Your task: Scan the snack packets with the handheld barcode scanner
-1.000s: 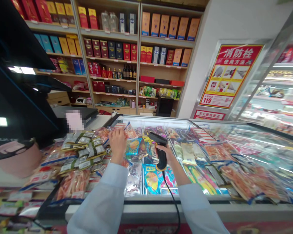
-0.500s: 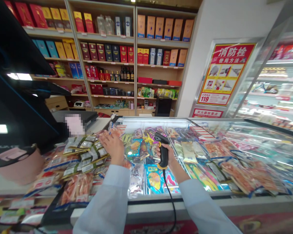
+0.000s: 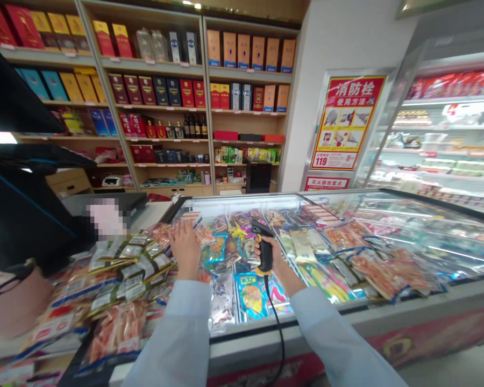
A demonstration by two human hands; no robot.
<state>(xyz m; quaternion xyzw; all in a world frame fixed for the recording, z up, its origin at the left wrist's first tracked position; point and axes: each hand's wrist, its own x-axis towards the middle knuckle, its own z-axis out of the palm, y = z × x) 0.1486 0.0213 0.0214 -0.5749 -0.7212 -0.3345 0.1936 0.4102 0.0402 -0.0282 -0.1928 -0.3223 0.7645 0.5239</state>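
Pale blue sleeves [image 3: 173, 336] reach across a glass-topped freezer chest [image 3: 326, 314], and we're live with two bare hands among the packets! The right hand [image 3: 267, 260] has a black corded barcode scanner [image 3: 265, 250] in its grip, fingers wrapped firmly round the handle, the head tipped forward and down over a jumble of bright snack packets [image 3: 242, 252]. Does it touch them? Too close to call from up here. Its black cord [image 3: 279, 328] drops from a yellow collar at the butt, crosses the near rim and runs out of view. Over on the left, the left hand [image 3: 184, 250] is open, fingers spread, tips down on a pinkish-orange packet [image 3: 197, 228] towards the far left corner of the chest, with no pinch to be seen. So that's the state of play: scanner raised on the right, open hand on the packets on the left, just a narrow strip of packets between them. Edges now! The chest's near rim runs right under both forearms, and its left edge is crowded by a heap of gold-and-silver sachets [image 3: 139, 263] and red-orange packets [image 3: 116, 328] on the surface, hemming in the left hand. The wider room lies right, where the glass stretches on with flat packets spread across it, though whether they sit on the glass or beneath it is hard to tell through the glare.
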